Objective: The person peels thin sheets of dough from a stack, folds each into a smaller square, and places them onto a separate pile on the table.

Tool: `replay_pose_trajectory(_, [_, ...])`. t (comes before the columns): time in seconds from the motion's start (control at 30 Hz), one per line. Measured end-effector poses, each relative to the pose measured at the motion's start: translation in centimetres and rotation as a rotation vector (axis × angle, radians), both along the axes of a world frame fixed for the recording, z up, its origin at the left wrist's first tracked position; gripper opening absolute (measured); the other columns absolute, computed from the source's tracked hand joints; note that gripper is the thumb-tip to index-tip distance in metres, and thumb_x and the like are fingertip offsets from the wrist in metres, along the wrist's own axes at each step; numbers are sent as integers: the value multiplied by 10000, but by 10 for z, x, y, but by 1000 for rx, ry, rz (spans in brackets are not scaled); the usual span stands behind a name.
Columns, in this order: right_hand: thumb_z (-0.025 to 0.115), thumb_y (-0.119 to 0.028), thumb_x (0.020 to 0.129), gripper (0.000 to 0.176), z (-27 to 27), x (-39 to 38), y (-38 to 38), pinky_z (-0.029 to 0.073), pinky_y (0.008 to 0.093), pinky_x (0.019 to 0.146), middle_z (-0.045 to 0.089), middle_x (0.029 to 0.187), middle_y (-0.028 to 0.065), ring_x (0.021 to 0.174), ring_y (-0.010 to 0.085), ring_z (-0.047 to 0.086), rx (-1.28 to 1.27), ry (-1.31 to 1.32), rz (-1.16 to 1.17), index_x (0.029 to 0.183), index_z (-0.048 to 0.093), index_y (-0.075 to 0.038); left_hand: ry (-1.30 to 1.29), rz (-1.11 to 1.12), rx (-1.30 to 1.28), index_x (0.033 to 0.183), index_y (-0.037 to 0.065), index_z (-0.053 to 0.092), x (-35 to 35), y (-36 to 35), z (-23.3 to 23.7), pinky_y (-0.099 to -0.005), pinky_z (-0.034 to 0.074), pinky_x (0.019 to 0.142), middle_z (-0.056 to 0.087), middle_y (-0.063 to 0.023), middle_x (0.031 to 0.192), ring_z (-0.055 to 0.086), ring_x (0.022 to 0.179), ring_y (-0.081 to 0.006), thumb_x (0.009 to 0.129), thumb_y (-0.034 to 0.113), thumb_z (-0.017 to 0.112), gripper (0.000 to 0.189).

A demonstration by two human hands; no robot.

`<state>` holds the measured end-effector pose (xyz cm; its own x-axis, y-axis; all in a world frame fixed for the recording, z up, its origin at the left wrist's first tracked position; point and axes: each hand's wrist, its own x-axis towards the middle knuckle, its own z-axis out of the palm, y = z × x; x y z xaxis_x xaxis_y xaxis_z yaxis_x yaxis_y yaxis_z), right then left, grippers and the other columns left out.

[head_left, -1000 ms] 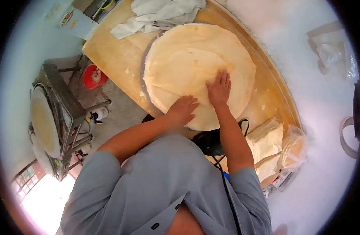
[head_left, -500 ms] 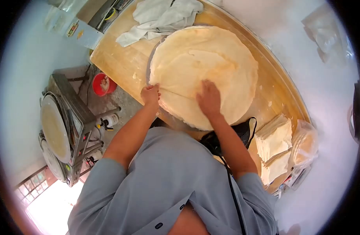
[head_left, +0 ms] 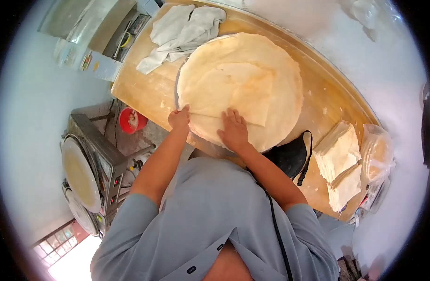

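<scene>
A large, round stack of thin flatbread sheets [head_left: 285,79] lies on a round grey base on the table. Its top sheet is partly folded, with straight creased edges and browner patches toward the right. At the stack's left edge, my left hand [head_left: 180,118] is closed, its fingertips pinching the rim of the flatbread sheet. My right hand [head_left: 234,130] rests palm down on the near part of the stack, fingers stretched out beside a fold line. It holds nothing.
A grey cloth [head_left: 187,33] lies crumpled at the table's far left. Stacks of cut flatbread sheets [head_left: 339,152], a plastic bag of flatbreads [head_left: 376,152] and a black strapped item [head_left: 290,154] lie on the right. Left, below, are a red bucket [head_left: 130,120] and round griddles [head_left: 81,173].
My right hand has moved toward me and left, flattening on the near side. A straight fold now shows across the top sheet. My left hand keeps its pinch. The view has shifted slightly.
</scene>
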<state>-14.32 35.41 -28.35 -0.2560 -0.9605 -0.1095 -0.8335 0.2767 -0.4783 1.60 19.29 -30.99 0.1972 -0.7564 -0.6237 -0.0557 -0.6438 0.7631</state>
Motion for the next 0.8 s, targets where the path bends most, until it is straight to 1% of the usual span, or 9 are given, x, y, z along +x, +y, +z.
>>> replay_pose_trajectory(0.17, [655, -345, 844, 699, -1, 1, -1, 276, 498, 1140, 366, 1505, 188, 1408, 364, 315, 20, 10, 10, 1425, 436, -25, 45, 82, -115, 828, 92, 522, 4, 1, -9, -246, 450, 508, 577, -22, 727, 574, 613, -133, 826, 61, 737, 217])
replay_pose_trajectory(0.3, [630, -376, 866, 708, 2, 8, 0, 248, 513, 1152, 346, 1518, 186, 1421, 372, 289, 35, -5, -15, 1433, 423, -6, 28, 5, -292, 868, 61, 561, -8, 11, 17, -245, 462, 568, 574, -4, 734, 569, 662, -115, 834, 71, 735, 178])
replay_pose_trajectory(0.4, [613, -402, 877, 724, -1, 15, 8, 227, 529, 1160, 343, 1518, 183, 1423, 380, 277, 46, -20, -21, 1439, 412, 7, -249, -501, -629, 1008, 1, 599, -32, 24, 58, -257, 487, 645, 584, -30, 793, 583, 704, -115, 849, 101, 731, 230])
replay_pose_trajectory(0.43, [614, -408, 875, 734, -2, 16, 10, 228, 532, 1159, 352, 1510, 183, 1422, 384, 277, 35, -19, -18, 1439, 409, 14, -93, -583, -694, 998, 9, 602, -48, 31, 67, -271, 499, 693, 602, -40, 833, 598, 758, -114, 856, 103, 722, 208])
replay_pose_trajectory(0.53, [607, -395, 876, 693, -15, 18, 15, 233, 539, 1152, 415, 1464, 192, 1389, 387, 328, -62, 49, -22, 1415, 441, 7, -88, -975, -928, 976, 30, 610, -99, 52, 82, -361, 508, 783, 615, -130, 923, 621, 864, -294, 823, 105, 669, 180])
replay_pose_trajectory(0.6, [600, -383, 881, 638, -28, 16, 17, 256, 528, 1135, 459, 1421, 191, 1355, 376, 371, -99, -86, -28, 1384, 475, -10, -109, -1193, -1035, 920, 55, 595, -131, 69, 80, -420, 495, 782, 609, -128, 914, 603, 890, -326, 828, 145, 629, 133])
replay_pose_trajectory(0.63, [593, -370, 886, 585, -28, 13, 19, 279, 517, 1119, 503, 1379, 190, 1320, 364, 413, -137, -225, -30, 1352, 509, -27, -97, -1194, -1036, 920, 55, 595, -142, 75, 70, -420, 495, 782, 609, -128, 914, 603, 890, -326, 828, 145, 629, 133])
replay_pose_trajectory(0.7, [591, -353, 886, 524, -22, 11, 22, 332, 495, 1059, 546, 1322, 168, 1266, 333, 465, -176, -210, -48, 1304, 536, -41, -242, -1509, -965, 889, 51, 582, -157, 83, 51, -431, 494, 812, 613, -154, 945, 599, 936, -347, 824, 122, 617, 103])
replay_pose_trajectory(0.8, [584, -330, 890, 429, -30, 11, 27, 391, 478, 996, 604, 1230, 148, 1185, 313, 531, -201, -142, -32, 1220, 583, -57, -313, -1603, -921, 866, 59, 591, -163, 84, 28, -440, 489, 809, 617, -145, 927, 597, 934, -345, 826, 131, 605, 83])
